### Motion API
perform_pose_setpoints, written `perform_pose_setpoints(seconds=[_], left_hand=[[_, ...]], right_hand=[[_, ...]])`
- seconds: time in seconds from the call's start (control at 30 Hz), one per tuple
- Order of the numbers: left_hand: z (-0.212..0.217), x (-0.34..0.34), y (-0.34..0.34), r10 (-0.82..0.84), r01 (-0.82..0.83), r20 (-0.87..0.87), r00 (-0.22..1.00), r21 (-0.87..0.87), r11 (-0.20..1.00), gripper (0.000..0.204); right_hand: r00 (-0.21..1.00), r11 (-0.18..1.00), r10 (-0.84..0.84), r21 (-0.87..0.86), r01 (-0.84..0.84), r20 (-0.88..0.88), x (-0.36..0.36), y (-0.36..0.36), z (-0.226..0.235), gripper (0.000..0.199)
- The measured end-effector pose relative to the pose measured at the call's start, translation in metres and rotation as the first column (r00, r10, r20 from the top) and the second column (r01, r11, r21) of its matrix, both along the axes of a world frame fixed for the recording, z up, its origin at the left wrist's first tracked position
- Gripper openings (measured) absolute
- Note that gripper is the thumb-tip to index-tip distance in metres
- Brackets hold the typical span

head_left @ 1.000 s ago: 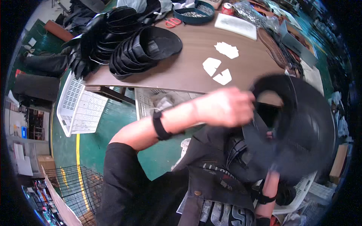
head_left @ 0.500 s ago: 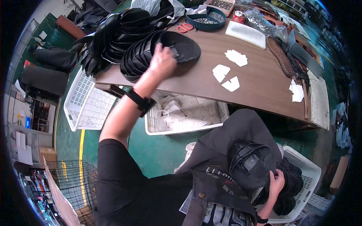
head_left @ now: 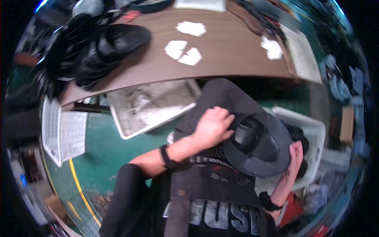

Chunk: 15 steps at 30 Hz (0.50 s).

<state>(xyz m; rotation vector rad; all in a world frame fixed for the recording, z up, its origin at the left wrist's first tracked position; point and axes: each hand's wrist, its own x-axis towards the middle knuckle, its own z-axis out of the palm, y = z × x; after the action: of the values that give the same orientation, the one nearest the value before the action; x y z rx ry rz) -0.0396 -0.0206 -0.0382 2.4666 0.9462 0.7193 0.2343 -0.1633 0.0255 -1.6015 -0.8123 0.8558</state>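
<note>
On my lap lies a black shoe upper (head_left: 268, 148), its broad, flat rounded end toward my right; it seems to rest on others. My right hand (head_left: 294, 158) holds its right rim, thumb near the edge. At its left side my left hand (head_left: 215, 126) has its fingers curled and pressed against the black material; the fingertips are partly hidden and a little blurred. Up on the table, at the left, is a row of nested black uppers (head_left: 108, 49). Beside it a larger heap of black pieces (head_left: 67, 51) spreads to the table's left end.
The brown table (head_left: 244, 59) carries several white cut pieces (head_left: 191, 57), red-handled scissors (head_left: 131, 15) and a brown shoe (head_left: 248, 19). Under it sits a white crate (head_left: 118, 118) of pale scraps. Another crate (head_left: 320, 138) at my right holds black pieces; a third (head_left: 73, 134) stands left.
My left hand has come back from the stack on the table to the upper on my lap. The view has shifted, and the upper's broad end now points right.
</note>
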Motion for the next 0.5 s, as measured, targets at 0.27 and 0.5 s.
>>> perform_pose_setpoints(seconds=[0.27, 0.5], left_hand=[[0.003, -0.003, -0.001, 0.227, 0.087, 0.336, 0.914, -0.709, 0.7, 0.014], [0.019, -0.002, -0.001, 0.14, 0.22, 0.343, 0.929, -0.813, 0.539, 0.016]], right_hand=[[0.559, 0.875, -0.3, 0.011, 0.485, -0.773, -0.073, 0.022, 0.047, 0.026], [0.652, 0.782, 0.467, -0.065, -0.62, -0.597, -0.069, 0.044, -0.093, 0.045]])
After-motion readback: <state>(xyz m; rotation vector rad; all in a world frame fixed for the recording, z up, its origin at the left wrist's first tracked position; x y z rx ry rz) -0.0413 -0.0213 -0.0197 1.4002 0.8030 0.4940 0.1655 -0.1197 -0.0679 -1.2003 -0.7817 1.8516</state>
